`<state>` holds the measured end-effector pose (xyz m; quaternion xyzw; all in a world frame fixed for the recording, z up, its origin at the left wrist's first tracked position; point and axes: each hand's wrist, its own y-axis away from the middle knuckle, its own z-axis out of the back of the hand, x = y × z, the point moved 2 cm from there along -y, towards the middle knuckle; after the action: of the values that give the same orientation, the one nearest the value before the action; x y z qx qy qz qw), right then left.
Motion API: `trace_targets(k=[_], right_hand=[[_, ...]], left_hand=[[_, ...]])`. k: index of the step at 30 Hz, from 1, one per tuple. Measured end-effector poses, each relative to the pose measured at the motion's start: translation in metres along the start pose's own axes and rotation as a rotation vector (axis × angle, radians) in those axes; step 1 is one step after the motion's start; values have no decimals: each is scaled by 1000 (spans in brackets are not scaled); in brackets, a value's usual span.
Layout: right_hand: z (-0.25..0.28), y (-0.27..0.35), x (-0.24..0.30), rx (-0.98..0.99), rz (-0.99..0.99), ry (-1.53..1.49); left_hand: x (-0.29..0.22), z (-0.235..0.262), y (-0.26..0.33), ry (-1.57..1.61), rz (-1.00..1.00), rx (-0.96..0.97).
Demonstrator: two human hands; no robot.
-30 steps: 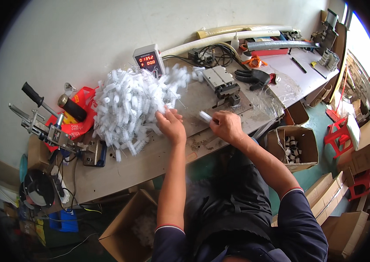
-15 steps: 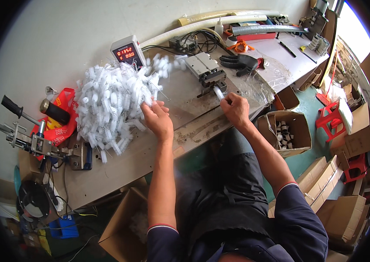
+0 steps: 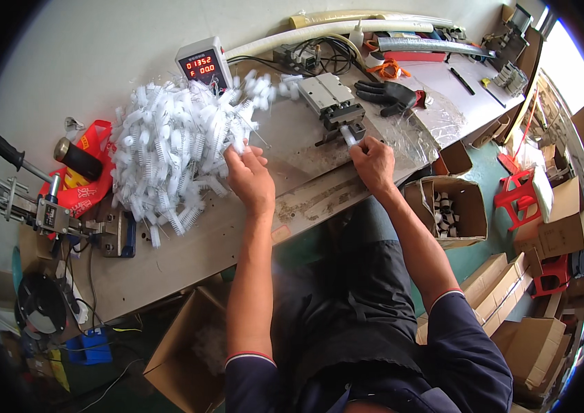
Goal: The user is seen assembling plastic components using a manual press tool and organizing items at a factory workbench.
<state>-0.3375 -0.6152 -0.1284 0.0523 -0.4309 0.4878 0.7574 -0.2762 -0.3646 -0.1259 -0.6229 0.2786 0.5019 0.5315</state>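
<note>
My right hand (image 3: 373, 165) is closed, pinching the end of a small white piece (image 3: 348, 135), seemingly a brush. The other end of that piece meets the jaws of a metal clamping fixture (image 3: 332, 103) on the bench. Over at the pile's right edge, my left hand (image 3: 251, 180) has its fingers curled in, with a small white brush (image 3: 240, 146) at the thumb and fingertips. A large heap of white bristle brushes (image 3: 168, 155) with thin wire stems lies beside it. Much of each held piece is hidden by fingers.
Behind the heap stands a counter with a red display (image 3: 204, 67). A lever press (image 3: 51, 213) occupies the bench's left end. Right of the fixture lies a dark glove (image 3: 388, 96). Cardboard boxes (image 3: 467, 206) stand by the bench's front edge, and red stools (image 3: 516, 199) farther right.
The whole view has shifted slightly, moving the bench up and left in the picture. Both hands keep nearly the same places, the right at the fixture and the left by the heap.
</note>
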Motion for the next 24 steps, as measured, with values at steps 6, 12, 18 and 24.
trace_targets(k=[6, 12, 18, 24], right_hand=[[-2, 1, 4, 3, -23, -32], [-2, -2, 3, -5, -43, -58], [-3, -2, -2, -1, -42, -71], [-1, -1, -7, -37, -39, -148]], left_hand=[[4, 3, 0, -74, -137, -57], [4, 1, -1, -222, -315, -70], [4, -9, 12, -240, -307, 74], [-15, -47, 32, -479, -471, 364]])
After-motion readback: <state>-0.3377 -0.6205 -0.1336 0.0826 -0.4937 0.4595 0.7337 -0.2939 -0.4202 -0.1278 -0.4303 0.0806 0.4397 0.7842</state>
